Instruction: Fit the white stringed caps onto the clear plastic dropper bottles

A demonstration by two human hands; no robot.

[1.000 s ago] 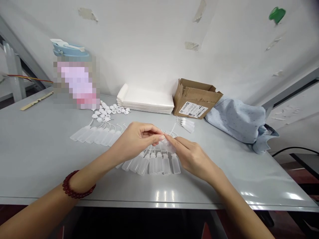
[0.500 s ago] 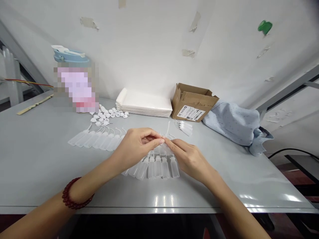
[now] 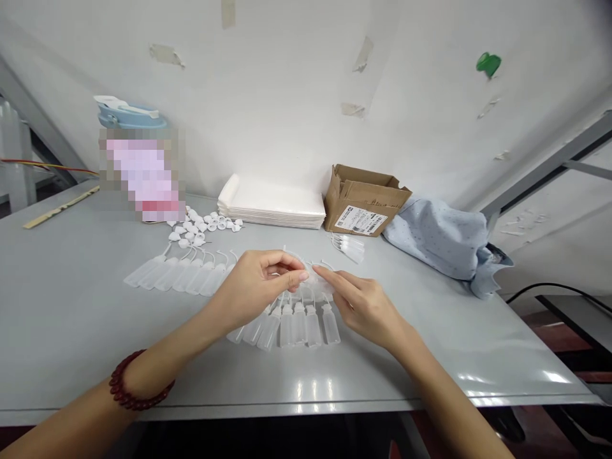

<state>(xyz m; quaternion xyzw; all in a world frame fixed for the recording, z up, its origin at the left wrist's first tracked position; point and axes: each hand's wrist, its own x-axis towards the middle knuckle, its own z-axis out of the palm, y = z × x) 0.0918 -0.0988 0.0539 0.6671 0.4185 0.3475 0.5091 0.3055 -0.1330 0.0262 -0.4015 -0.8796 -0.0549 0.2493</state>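
Note:
My left hand [image 3: 261, 280] is closed in a pinch, thumb and index fingertips together over the middle of the table. What lies in the pinch is too small to make out; a thin white strand [image 3: 292, 254] curves just behind it. Facing it, my right hand [image 3: 366, 303] has its index finger stretched toward the left fingertips, with a small gap between. A pale translucent bottle [image 3: 319, 290] shows partly under the right fingers, which appear curled round it. In front of the hands lies a row of small translucent squeeze bottles [image 3: 299, 324] with white necks and thin straps.
Another row of bottles [image 3: 165, 273] lies at left, below a heap of white caps [image 3: 194, 226]. Behind stand stacked white envelopes [image 3: 275, 204] and a cardboard box [image 3: 366, 201]. Several bottles [image 3: 351, 247] lie before the box; blue cloth [image 3: 437, 239] sits at right.
My fingertips, which were touching, have moved slightly apart. The thin white strand now leans to the left behind my left fingers. The whole view has shifted a little.

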